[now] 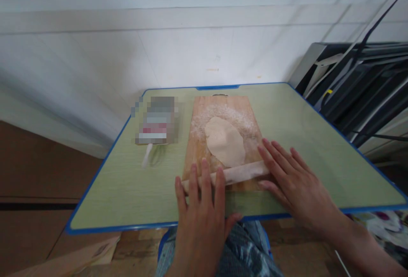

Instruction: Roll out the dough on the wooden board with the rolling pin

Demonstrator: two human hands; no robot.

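The left hand (202,217) lies open with its fingers spread across the left end of the rolling pin (244,173), pressing or resting from above rather than wrapped round it; how hard it bears down, I cannot tell. That end sits close to the near left corner of the wooden board (195,153), so a short pull towards the body could let the pin drop off the board's edge. In the middle, the dough (225,141) lies flat on the board, its near edge meeting the pin. It is a lopsided oval, and because the pin runs askew, with its right end farther from the person, a push along that line could stretch it more unevenly. Flour (219,109) shows thickest beyond the dough; the wood nearer the person looks barer, so dough spread there might stick and tear. The right hand (295,181) is also open, fingers straight and closer together, covering the pin's right end past the board's side. If it pressed harder than the left, the dough could come out thinner on that side.
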